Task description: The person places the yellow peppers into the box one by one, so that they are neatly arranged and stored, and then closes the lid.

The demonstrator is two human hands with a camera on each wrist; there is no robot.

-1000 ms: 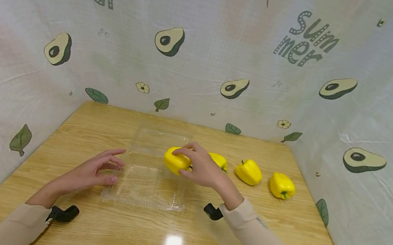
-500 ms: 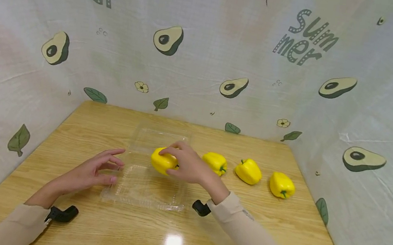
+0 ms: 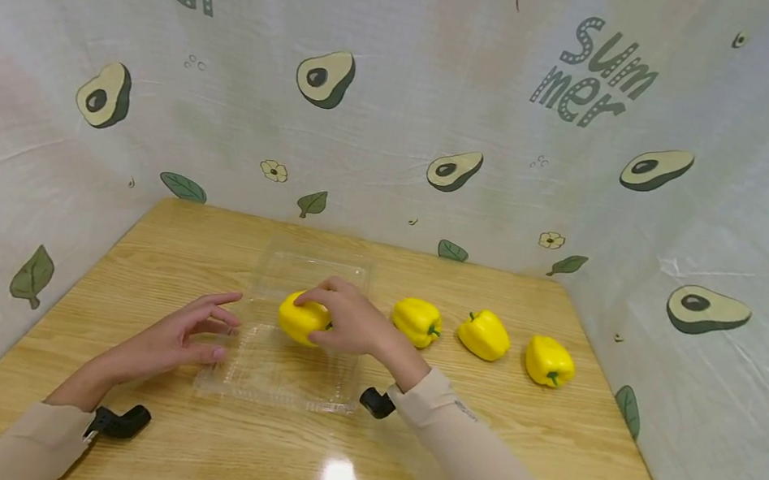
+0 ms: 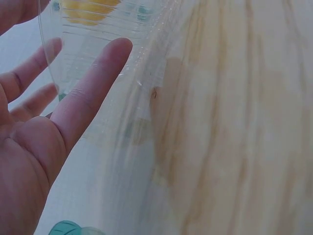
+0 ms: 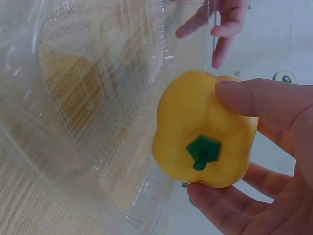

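In the head view my right hand (image 3: 353,319) grips a yellow bell pepper (image 3: 300,318) over the clear plastic clamshell box (image 3: 277,399), whose lid (image 3: 318,263) lies folded back. The right wrist view shows the thumb and fingers around the pepper (image 5: 195,117), its green stem facing the camera. My left hand (image 3: 175,338) is at the left side of the box, its fingers relaxed and holding nothing. Seen from the left wrist, the thumb (image 4: 93,88) is stretched out along the ribbed plastic wall (image 4: 139,54).
Right of the box, three more yellow bell peppers lie in a row: a near one (image 3: 415,322), a middle one (image 3: 484,335) and a far right one (image 3: 548,361). The wooden table (image 3: 236,457) meets a printed cloth (image 3: 388,109) at its back and sides.
My right hand has carried the pepper leftward, from the box's right side to over its middle. The row's nearest pepper has come into full view. My left hand stays in place.
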